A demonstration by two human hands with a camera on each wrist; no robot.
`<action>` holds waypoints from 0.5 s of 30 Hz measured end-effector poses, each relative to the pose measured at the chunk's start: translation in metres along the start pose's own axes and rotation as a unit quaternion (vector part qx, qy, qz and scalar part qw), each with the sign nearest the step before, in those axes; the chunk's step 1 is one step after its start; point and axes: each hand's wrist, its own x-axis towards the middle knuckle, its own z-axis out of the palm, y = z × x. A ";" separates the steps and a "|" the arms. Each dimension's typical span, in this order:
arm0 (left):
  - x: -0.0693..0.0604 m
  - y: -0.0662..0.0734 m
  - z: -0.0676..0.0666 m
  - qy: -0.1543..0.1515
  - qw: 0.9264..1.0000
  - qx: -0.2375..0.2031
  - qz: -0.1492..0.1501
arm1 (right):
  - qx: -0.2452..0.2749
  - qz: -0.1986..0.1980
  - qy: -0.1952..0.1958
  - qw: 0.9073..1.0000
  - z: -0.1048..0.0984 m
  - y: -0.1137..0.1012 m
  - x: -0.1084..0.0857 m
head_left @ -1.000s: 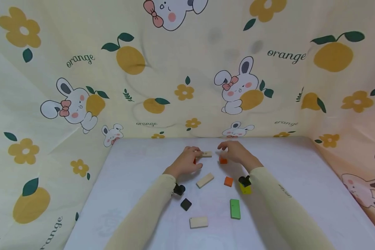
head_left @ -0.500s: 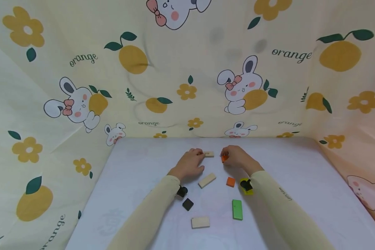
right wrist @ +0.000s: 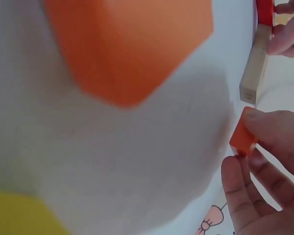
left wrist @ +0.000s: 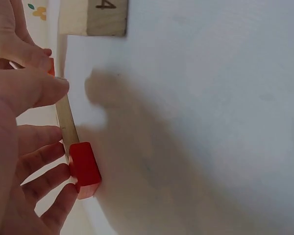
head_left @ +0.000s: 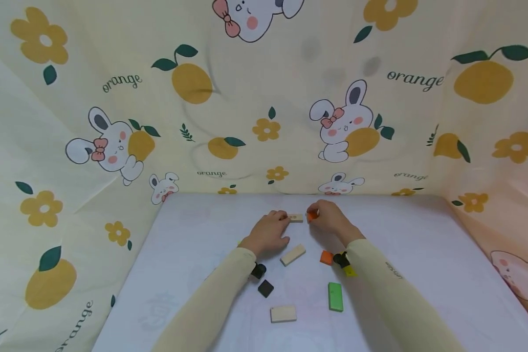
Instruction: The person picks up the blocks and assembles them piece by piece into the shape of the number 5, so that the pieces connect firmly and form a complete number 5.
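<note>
My left hand [head_left: 269, 231] rests at the far middle, its fingertips touching a red block [left wrist: 85, 166] and the wooden block [head_left: 296, 218] joined end to end with it. The thumb is held apart from the fingers. To the right, my right hand [head_left: 331, 218] pinches an orange block [right wrist: 244, 133] between thumb and fingers. In the right wrist view this block stands close to the free end of the wooden block; whether they touch, I cannot tell. In the head view the left hand hides the red block.
Nearer me lie a slanted wooden block [head_left: 293, 255], an orange block [head_left: 326, 257], a yellow block [head_left: 350, 271] partly under the right wrist, a black block [head_left: 266, 288], a green block [head_left: 335, 297] and another wooden block [head_left: 283, 314]. A patterned cloth [head_left: 246, 161] stands behind.
My right hand has come down on the far orange block, gripped it and brought it left and away from me, nearer the wooden block. The left hand has stayed nearly in place.
</note>
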 end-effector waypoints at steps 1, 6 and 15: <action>-0.001 0.001 -0.001 -0.001 1.000 -0.002 -0.001 | 0.000 0.001 0.001 1.000 0.001 -0.001 0.001; -0.003 0.003 -0.006 -0.008 1.000 -0.016 -0.005 | 0.003 0.004 0.000 1.000 0.002 -0.005 0.004; -0.001 0.004 -0.010 -0.025 0.999 -0.022 -0.011 | 0.010 0.015 -0.013 1.000 0.007 -0.009 0.008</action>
